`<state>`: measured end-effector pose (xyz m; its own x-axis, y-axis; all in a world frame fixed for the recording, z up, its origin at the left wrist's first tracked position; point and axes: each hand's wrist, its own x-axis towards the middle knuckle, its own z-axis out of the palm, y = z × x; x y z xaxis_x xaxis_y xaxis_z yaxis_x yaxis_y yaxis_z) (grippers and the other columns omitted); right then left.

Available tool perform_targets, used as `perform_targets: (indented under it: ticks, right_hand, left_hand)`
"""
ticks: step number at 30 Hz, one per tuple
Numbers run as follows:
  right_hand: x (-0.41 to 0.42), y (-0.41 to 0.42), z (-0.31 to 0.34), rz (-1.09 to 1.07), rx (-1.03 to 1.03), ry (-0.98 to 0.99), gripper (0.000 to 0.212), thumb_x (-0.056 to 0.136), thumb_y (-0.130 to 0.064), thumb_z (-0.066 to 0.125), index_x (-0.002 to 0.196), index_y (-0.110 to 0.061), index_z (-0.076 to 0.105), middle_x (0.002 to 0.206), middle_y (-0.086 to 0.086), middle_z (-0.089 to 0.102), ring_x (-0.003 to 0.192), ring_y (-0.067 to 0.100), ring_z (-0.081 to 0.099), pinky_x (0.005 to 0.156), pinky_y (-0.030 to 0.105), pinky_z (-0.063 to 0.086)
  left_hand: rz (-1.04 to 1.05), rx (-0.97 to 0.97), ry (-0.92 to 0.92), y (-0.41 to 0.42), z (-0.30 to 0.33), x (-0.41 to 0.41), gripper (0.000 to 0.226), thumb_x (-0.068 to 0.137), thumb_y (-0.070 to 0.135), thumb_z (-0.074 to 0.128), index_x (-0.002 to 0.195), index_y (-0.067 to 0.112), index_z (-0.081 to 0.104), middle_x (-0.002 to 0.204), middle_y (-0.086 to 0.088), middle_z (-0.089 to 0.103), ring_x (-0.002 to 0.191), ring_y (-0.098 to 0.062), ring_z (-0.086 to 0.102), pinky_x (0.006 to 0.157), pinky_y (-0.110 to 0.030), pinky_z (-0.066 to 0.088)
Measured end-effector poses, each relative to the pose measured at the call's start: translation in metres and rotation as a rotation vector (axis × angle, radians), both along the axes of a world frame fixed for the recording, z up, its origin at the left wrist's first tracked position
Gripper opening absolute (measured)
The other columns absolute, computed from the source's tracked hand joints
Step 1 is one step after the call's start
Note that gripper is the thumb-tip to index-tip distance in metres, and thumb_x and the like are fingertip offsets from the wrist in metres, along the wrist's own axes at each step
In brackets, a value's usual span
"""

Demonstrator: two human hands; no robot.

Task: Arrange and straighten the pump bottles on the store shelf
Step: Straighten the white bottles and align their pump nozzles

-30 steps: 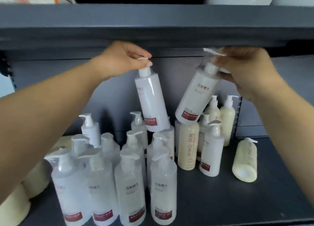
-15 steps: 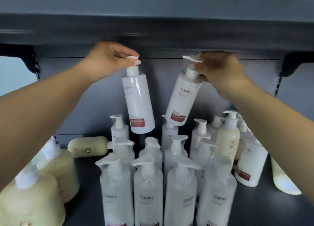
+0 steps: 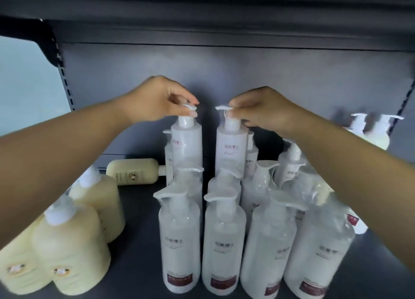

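Observation:
Two white pump bottles stand upright side by side at the back of the shelf, behind rows of the same white bottles. My left hand [image 3: 157, 100] pinches the pump head of the left bottle [image 3: 186, 145]. On the pump head of the right bottle [image 3: 231, 148], my right hand [image 3: 262, 110] is closed. Their bases are hidden by the bottles in front, so I cannot tell whether they rest on the shelf. Several white bottles with dark red labels [image 3: 179, 238] fill the front rows.
Cream-coloured pump bottles [image 3: 67, 249] crowd the front left, and one cream bottle [image 3: 134, 172] lies on its side at the back left. More bottles [image 3: 370, 130] stand blurred at the back right. The dark shelf above [image 3: 202, 11] hangs low overhead.
Both hands have come down with their bottles, which were held high and tilted. The bottles now stand upright behind the front rows. The view has shifted left and downward.

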<state>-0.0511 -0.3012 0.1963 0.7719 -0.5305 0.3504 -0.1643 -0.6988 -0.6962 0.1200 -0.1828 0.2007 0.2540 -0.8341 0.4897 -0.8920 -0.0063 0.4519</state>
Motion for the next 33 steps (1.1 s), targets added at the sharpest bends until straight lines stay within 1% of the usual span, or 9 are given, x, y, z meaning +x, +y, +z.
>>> perform_targets:
  ticks: [5,9,11,14,17,21,23,26,33]
  right_hand:
    - [0.005,0.001,-0.014,0.029,-0.241,0.314,0.017,0.082,-0.015,0.059,0.071,-0.001,0.06,0.068,0.009,0.045,0.062,0.015,0.038,0.059,0.026,0.032]
    - [0.009,-0.001,-0.025,0.027,-0.21,0.345,0.02,0.081,-0.014,0.061,0.094,-0.001,0.069,0.096,0.015,0.068,0.086,0.027,0.066,0.081,0.032,0.053]
    - [0.011,-0.001,-0.03,0.019,-0.17,0.345,0.026,0.082,-0.011,0.062,0.102,0.004,0.066,0.112,0.02,0.066,0.098,0.031,0.067,0.089,0.036,0.054]
    - [0.014,-0.004,-0.037,0.048,-0.185,0.401,0.021,0.082,-0.012,0.062,0.092,0.006,0.065,0.1,0.019,0.069,0.093,0.029,0.067,0.088,0.037,0.053]
    - [0.017,-0.005,-0.042,0.062,-0.219,0.414,0.009,0.082,-0.015,0.062,0.077,-0.009,0.065,0.088,0.017,0.067,0.083,0.026,0.062,0.085,0.038,0.052]
    - [0.021,-0.006,-0.048,0.031,-0.202,0.397,0.03,0.083,-0.021,0.06,0.055,-0.011,0.052,0.066,0.008,0.054,0.064,0.019,0.047,0.061,0.027,0.038]
    - [0.024,-0.008,-0.052,0.034,-0.122,0.342,0.028,0.081,-0.024,0.061,0.07,0.001,0.062,0.072,0.017,0.062,0.068,0.031,0.054,0.073,0.031,0.048]
    - [0.023,-0.011,-0.052,0.029,-0.071,0.292,0.023,0.081,-0.025,0.062,0.088,-0.004,0.071,0.095,0.022,0.071,0.095,0.037,0.065,0.093,0.045,0.051]
    - [0.017,-0.011,-0.046,0.046,-0.148,0.337,0.028,0.086,-0.025,0.058,0.089,0.0,0.07,0.096,0.024,0.07,0.096,0.037,0.064,0.091,0.046,0.051]
  left_hand:
    - [0.04,0.315,-0.046,-0.002,-0.014,-0.003,0.025,0.07,0.022,0.074,0.094,0.023,0.069,0.079,0.003,0.068,0.044,-0.001,0.058,0.058,-0.009,0.047]
    - [0.036,0.398,-0.046,-0.003,-0.024,-0.002,0.013,0.069,0.023,0.075,0.08,0.025,0.069,0.088,-0.009,0.072,0.06,-0.014,0.067,0.065,-0.015,0.05]
    - [0.029,0.427,-0.02,-0.003,-0.028,0.0,0.012,0.07,0.022,0.075,0.079,0.024,0.068,0.09,-0.011,0.072,0.068,-0.021,0.069,0.07,-0.018,0.052]
    - [0.017,0.477,0.006,-0.004,-0.037,0.002,0.011,0.072,0.021,0.073,0.081,0.025,0.068,0.09,-0.004,0.072,0.079,-0.026,0.07,0.081,-0.027,0.055]
    - [0.014,0.496,0.05,-0.008,-0.039,0.004,0.011,0.073,0.021,0.072,0.082,0.026,0.068,0.078,0.01,0.067,0.08,-0.023,0.07,0.078,-0.021,0.054]
    - [-0.035,0.594,0.126,-0.007,-0.029,0.009,0.023,0.073,0.013,0.072,0.083,0.032,0.065,0.085,0.009,0.067,0.078,-0.014,0.067,0.07,-0.012,0.053]
    - [-0.038,0.582,0.137,-0.007,-0.027,0.01,0.025,0.072,0.009,0.072,0.083,0.03,0.066,0.084,0.008,0.067,0.072,-0.007,0.066,0.066,-0.01,0.052]
    - [-0.052,0.544,0.198,-0.008,-0.027,0.011,0.022,0.071,0.005,0.071,0.083,0.023,0.067,0.08,0.005,0.067,0.062,0.001,0.065,0.063,-0.011,0.053]
    - [-0.085,0.583,0.179,-0.015,-0.025,0.008,0.025,0.073,0.003,0.069,0.093,0.018,0.067,0.078,0.007,0.066,0.059,0.008,0.063,0.057,-0.006,0.048]
